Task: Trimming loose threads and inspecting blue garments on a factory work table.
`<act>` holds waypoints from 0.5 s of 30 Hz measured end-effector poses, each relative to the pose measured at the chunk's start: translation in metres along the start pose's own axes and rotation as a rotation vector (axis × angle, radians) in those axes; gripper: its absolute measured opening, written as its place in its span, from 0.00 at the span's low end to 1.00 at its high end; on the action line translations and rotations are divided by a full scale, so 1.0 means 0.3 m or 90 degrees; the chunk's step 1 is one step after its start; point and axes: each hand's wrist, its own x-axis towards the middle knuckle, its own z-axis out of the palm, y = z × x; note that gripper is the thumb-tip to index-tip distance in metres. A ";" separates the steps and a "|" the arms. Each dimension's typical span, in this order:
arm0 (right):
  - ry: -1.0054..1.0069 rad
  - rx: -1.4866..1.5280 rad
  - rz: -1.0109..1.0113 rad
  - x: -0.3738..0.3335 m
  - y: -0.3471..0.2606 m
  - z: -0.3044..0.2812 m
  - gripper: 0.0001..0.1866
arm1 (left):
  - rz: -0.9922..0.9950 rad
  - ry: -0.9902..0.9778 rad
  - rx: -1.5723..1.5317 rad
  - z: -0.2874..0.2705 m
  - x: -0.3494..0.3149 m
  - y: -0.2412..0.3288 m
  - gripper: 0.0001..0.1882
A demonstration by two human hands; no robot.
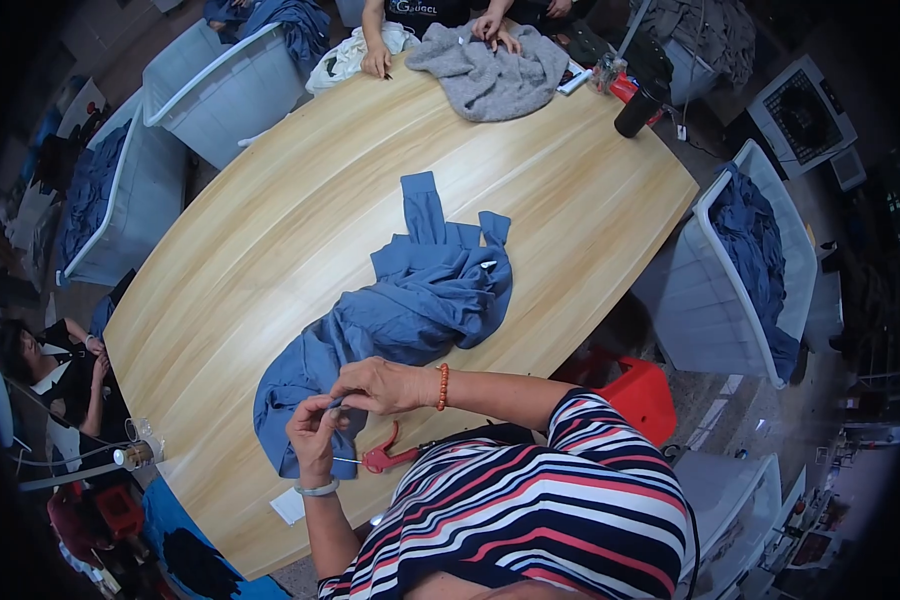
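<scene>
A blue garment [400, 310], crumpled lengthwise, lies across the near half of the table, with a small white piece [488, 265] on its far end. At its near end my left hand [313, 432], with a silver bangle at the wrist, pinches an edge of the cloth. My right hand [385, 386], wearing an orange bead bracelet, grips the same edge close beside it, fingertips pressed together. Just below the hands, a red tool [380, 458] with a curved handle and a thin needle-like tip lies on the table. A small white card [288, 506] is near the garment's lower edge.
The wooden table [230, 270] has curved sides. Across it, a person's hands [492, 35] touch a grey knitted garment [490, 75]; a black cylinder [642, 108] stands at the far right corner. Bins [220, 95] of blue clothes surround it. A red stool [642, 400] stands at right.
</scene>
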 end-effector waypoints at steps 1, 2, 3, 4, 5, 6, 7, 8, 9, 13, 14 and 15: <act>-0.013 -0.026 0.012 -0.001 0.010 0.001 0.08 | -0.013 0.005 0.011 0.002 0.002 0.001 0.08; -0.012 -0.027 0.012 -0.006 0.015 0.000 0.08 | -0.013 0.004 0.011 0.006 0.005 0.003 0.08; -0.029 -0.051 0.022 -0.011 0.014 -0.006 0.08 | -0.029 0.001 0.032 0.008 0.006 0.005 0.08; -0.044 -0.075 0.033 -0.016 0.013 -0.014 0.08 | -0.046 -0.003 0.054 0.013 0.010 0.007 0.08; -0.043 -0.078 0.032 -0.020 0.015 -0.022 0.08 | -0.043 -0.004 0.054 0.022 0.018 0.007 0.08; -0.055 -0.084 0.040 -0.013 0.014 -0.017 0.08 | -0.056 0.002 0.038 0.021 0.011 0.011 0.08; -0.066 -0.091 0.048 -0.007 0.014 -0.012 0.08 | -0.069 0.008 0.023 0.020 0.006 0.016 0.08; -0.077 -0.091 0.038 -0.008 0.017 -0.002 0.08 | -0.060 0.020 0.023 0.016 -0.001 0.018 0.08; -0.064 -0.095 0.047 -0.016 0.022 0.013 0.08 | -0.083 0.011 0.024 0.010 -0.010 0.015 0.08; -0.042 -0.096 0.082 -0.022 0.049 0.023 0.07 | -0.110 0.013 0.005 0.004 0.000 -0.023 0.08; -0.071 -0.090 0.062 -0.022 0.046 0.022 0.07 | -0.097 0.046 0.004 0.007 0.003 -0.027 0.08; -0.049 -0.091 0.067 -0.022 0.043 0.026 0.07 | -0.110 0.035 0.010 0.005 0.000 -0.029 0.09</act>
